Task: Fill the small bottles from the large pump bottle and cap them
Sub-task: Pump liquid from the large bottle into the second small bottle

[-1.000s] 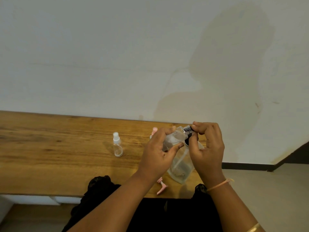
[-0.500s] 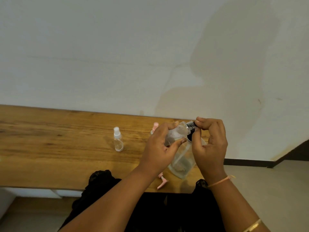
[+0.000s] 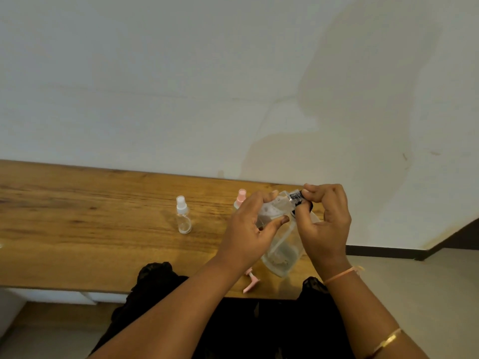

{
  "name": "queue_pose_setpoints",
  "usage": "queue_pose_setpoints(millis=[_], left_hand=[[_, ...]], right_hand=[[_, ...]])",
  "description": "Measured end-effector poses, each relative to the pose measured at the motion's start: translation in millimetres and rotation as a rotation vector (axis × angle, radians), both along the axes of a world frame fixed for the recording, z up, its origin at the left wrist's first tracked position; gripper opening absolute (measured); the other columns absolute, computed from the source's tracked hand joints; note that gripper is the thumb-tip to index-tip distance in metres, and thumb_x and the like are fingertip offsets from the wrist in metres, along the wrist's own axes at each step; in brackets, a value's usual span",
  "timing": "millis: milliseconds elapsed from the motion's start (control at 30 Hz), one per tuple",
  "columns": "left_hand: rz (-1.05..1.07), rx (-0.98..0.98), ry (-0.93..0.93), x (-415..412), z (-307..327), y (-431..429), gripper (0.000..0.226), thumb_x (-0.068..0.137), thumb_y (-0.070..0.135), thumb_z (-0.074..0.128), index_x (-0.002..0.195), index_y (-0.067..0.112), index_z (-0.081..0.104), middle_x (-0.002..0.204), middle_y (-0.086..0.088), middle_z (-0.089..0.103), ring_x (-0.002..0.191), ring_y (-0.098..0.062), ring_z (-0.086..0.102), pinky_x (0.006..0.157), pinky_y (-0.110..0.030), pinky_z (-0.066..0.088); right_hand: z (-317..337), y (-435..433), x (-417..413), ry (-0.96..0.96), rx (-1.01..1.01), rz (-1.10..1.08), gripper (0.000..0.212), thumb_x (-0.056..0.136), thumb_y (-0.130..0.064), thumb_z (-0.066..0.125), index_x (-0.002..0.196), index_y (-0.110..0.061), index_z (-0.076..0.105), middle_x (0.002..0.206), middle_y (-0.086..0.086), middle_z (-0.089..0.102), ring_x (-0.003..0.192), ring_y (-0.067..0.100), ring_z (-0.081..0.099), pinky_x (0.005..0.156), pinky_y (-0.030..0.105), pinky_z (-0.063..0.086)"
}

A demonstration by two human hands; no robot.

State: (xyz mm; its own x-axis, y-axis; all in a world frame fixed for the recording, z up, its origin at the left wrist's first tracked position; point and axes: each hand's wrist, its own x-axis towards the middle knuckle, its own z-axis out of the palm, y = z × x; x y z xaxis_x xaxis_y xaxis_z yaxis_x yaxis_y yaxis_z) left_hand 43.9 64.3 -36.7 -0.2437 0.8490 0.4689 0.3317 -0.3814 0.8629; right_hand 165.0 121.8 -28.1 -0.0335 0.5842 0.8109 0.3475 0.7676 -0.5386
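Observation:
My left hand [image 3: 252, 226] grips a small clear bottle [image 3: 272, 211], held tilted above the table. My right hand [image 3: 324, 221] pinches the black cap [image 3: 296, 197] at that bottle's neck. Right below my hands stands the large clear bottle [image 3: 282, 252], with a tube inside and a little liquid at the bottom. Its top is hidden by my hands. A small clear spray bottle with a white cap [image 3: 183, 215] stands upright to the left. A pink-capped small bottle [image 3: 240, 196] shows behind my left hand.
A pink pump head [image 3: 251, 281] lies near the front edge of the wooden table [image 3: 90, 229]. The table ends at the right, past my right hand. A pale wall rises directly behind it. My dark clothing fills the space below the edge.
Both hands stay on the small bottle and its cap, with only slight finger shifts at the cap. The camera tilted a little, so the table sits lower in view.

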Motion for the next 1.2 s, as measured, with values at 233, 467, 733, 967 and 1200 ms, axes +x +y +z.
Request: queue_pose_setpoints(millis=[233, 467, 733, 967, 1200], left_hand=[[0.042, 0.087, -0.004, -0.4, 1.2, -3.2, 0.039, 0.078, 0.013, 0.074, 0.105, 0.029, 0.051, 0.109, 0.016, 0.057, 0.105, 0.012, 0.054, 0.081, -0.002, 0.042], [0.011, 0.025, 0.003, -0.2, 0.6, -0.9, 0.037, 0.08, 0.012, 0.073, 0.105, 0.027, 0.05, 0.107, 0.021, 0.055, 0.103, 0.015, 0.052, 0.075, -0.001, 0.042], [0.033, 0.046, 0.031, 1.3, -0.5, -1.1, 0.035, 0.08, 0.012, 0.074, 0.105, 0.026, 0.054, 0.107, 0.024, 0.053, 0.102, 0.017, 0.052, 0.076, 0.001, 0.041], [0.057, 0.085, 0.023, 1.9, 0.1, -1.1, 0.036, 0.078, 0.011, 0.074, 0.104, 0.023, 0.051, 0.109, 0.022, 0.052, 0.107, 0.02, 0.048, 0.081, 0.002, 0.039], [0.014, -0.006, 0.018, 1.2, -2.4, 1.5, 0.036, 0.08, 0.014, 0.073, 0.104, 0.027, 0.05, 0.11, 0.024, 0.053, 0.103, 0.019, 0.051, 0.074, 0.0, 0.042]], right_hand=[[10.0, -11.0, 1.9, -0.025, 0.021, 0.006, 0.014, 0.081, -0.006, 0.051, 0.085, -0.001, 0.064, 0.094, 0.002, 0.055, 0.091, 0.013, 0.059, 0.083, 0.019, 0.049], [3.6, -4.2, 4.1, 0.017, -0.024, 0.047, 0.011, 0.082, -0.009, 0.054, 0.083, -0.006, 0.065, 0.092, 0.001, 0.055, 0.093, 0.014, 0.061, 0.083, 0.021, 0.05], [2.2, -6.1, 3.8, 0.038, -0.025, 0.061, 0.011, 0.083, -0.009, 0.053, 0.089, -0.015, 0.06, 0.093, 0.002, 0.054, 0.093, 0.002, 0.057, 0.082, 0.013, 0.046], [10.2, -8.4, 1.3, 0.019, -0.008, 0.026, 0.015, 0.081, -0.008, 0.051, 0.089, -0.005, 0.064, 0.093, 0.001, 0.056, 0.089, 0.01, 0.058, 0.081, 0.018, 0.049], [-0.5, 1.9, 2.3, 0.044, -0.045, 0.047, 0.01, 0.08, -0.01, 0.053, 0.084, -0.009, 0.062, 0.091, -0.006, 0.051, 0.092, -0.004, 0.055, 0.079, 0.014, 0.048]])
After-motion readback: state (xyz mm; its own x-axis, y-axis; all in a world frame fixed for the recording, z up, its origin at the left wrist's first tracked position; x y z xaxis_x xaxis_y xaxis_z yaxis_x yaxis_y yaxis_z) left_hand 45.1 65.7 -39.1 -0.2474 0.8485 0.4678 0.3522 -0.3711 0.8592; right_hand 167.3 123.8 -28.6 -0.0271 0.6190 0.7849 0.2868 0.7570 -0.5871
